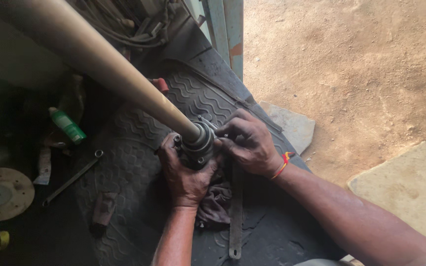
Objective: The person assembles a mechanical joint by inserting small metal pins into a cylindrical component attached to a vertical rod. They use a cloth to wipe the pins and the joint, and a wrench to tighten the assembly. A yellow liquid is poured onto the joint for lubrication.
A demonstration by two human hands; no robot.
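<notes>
Head view shows the metal joint (198, 145) at the pipe (99, 59) end, resting on the tyre (134, 162). Your left hand (186, 172) cups it from below; your right hand (247, 143) pinches its rim. It looks heavy, stiff and greasy, so grip the body. Open ground (361, 64) lies right; a wrench (72, 178) lies left.

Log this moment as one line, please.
left hand: grips dark metal joint | right hand: fingers on joint's right side | long tan shaft: enters joint | support: black rubber tyre
</notes>
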